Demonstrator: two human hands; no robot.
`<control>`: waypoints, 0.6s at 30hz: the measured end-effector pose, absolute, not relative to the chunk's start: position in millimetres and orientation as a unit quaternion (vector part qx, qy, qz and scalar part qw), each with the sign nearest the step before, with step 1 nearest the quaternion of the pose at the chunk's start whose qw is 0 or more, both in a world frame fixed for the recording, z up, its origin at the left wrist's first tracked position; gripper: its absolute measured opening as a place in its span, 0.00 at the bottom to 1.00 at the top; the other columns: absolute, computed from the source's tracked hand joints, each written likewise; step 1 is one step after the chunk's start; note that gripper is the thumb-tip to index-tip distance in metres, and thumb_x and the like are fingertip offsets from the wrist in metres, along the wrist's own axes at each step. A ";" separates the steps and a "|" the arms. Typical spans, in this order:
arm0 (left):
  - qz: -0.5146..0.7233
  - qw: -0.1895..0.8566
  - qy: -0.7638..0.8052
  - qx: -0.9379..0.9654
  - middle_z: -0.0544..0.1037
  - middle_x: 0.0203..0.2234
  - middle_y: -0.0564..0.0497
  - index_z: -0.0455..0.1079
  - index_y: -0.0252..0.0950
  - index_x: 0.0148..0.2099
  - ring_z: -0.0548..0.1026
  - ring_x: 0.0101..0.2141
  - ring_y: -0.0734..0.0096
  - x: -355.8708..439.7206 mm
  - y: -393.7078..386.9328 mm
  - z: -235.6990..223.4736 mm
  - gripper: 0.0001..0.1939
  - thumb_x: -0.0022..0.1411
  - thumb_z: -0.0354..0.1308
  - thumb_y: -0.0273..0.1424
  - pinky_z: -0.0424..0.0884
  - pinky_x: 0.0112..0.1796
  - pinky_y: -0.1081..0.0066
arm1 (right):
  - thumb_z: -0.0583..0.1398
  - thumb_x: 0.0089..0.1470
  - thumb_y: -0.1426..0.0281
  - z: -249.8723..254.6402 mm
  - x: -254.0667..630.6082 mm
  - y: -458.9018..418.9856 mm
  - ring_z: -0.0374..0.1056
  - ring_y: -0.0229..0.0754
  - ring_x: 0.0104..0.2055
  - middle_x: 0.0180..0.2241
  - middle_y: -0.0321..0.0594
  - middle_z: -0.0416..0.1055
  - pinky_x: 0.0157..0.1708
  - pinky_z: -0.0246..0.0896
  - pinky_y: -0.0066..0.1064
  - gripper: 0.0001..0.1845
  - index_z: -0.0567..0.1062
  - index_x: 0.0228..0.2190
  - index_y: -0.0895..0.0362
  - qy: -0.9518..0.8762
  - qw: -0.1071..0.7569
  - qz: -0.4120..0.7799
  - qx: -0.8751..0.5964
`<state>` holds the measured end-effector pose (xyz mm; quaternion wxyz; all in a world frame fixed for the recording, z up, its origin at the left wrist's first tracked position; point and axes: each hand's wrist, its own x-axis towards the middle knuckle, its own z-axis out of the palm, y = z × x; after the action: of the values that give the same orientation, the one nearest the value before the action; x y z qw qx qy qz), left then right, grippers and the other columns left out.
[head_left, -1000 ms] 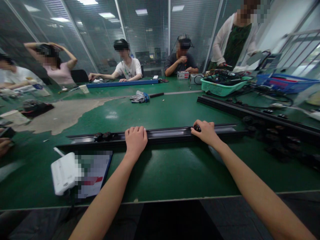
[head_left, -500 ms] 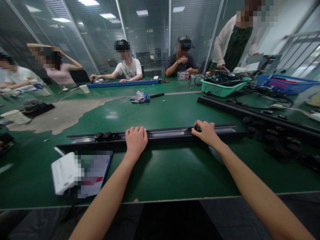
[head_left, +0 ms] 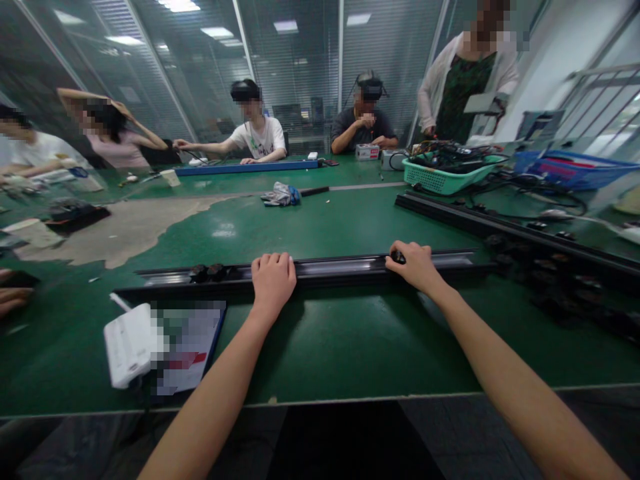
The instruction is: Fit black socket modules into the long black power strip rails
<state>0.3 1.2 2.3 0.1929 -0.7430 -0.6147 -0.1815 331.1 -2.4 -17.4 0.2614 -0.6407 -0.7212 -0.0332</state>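
A long black metal rail [head_left: 340, 270] lies across the green table [head_left: 320, 340] in front of me. My left hand [head_left: 273, 280] rests on the rail near its middle, fingers curled over its top edge. My right hand [head_left: 414, 265] sits further right on the rail, fingers closed on a small black part [head_left: 397, 256] in the rail's groove. Two more small black parts [head_left: 209, 271] sit in the rail to the left of my left hand.
A white box [head_left: 131, 345] and papers lie at the front left. A second black rail [head_left: 515, 230] with loose black parts runs along the right. A green basket [head_left: 443, 177] of cables and a blue crate [head_left: 570, 167] stand behind it. Several people sit or stand round the table.
My hands have stayed on the rail. The standing person at the back right has shifted left. A hand has come into view at the left edge.
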 end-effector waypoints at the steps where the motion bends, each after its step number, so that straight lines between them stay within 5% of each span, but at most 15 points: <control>1: -0.181 0.192 -0.615 -0.743 0.78 0.39 0.42 0.72 0.38 0.40 0.70 0.44 0.54 0.3 1.2 2.3 0.19 0.71 0.39 0.34 0.58 0.46 0.57 | 0.55 0.55 0.60 -17.5 331.2 -2.3 0.64 0.49 0.38 0.32 0.41 0.74 0.39 0.44 0.37 0.10 0.69 0.32 0.53 -0.721 0.261 -0.035 -0.641; 18: -0.196 0.171 -0.615 -0.744 0.78 0.38 0.41 0.72 0.38 0.41 0.70 0.44 0.53 0.4 0.9 2.1 0.19 0.70 0.39 0.34 0.58 0.47 0.56 | 0.55 0.55 0.61 -17.1 335.4 -2.9 0.63 0.49 0.38 0.32 0.42 0.73 0.38 0.44 0.37 0.09 0.69 0.31 0.53 -0.719 0.265 -0.021 -0.642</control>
<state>0.4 0.9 2.1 0.1710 -0.7444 -0.6149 -0.1963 335.4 -2.9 -17.1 0.2653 -0.6424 -0.7187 -0.0207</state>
